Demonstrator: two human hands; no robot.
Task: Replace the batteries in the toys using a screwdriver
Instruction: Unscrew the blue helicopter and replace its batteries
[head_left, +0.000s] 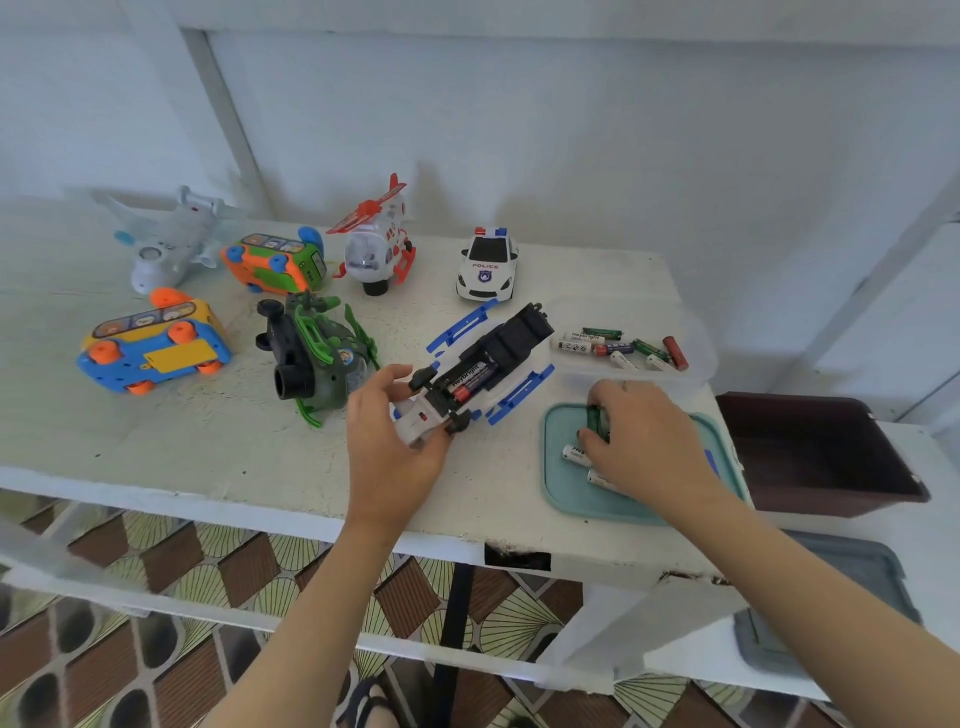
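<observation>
The white toy car (487, 265) says POLICE on its front. The battery (470, 375) inside the upturned toy (511, 338) says Heybright.

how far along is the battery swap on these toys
Done: the blue-and-white toy lies flipped, its battery bay open with batteries seated. In hand: the left hand steadies it while the right hand pinches a green battery over the teal lid. Left: closing that bay; whether the police car is done can't be told.

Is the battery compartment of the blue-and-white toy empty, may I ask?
No, the blue-and-white toy, gripped by the left hand, shows batteries in its open compartment.
</observation>
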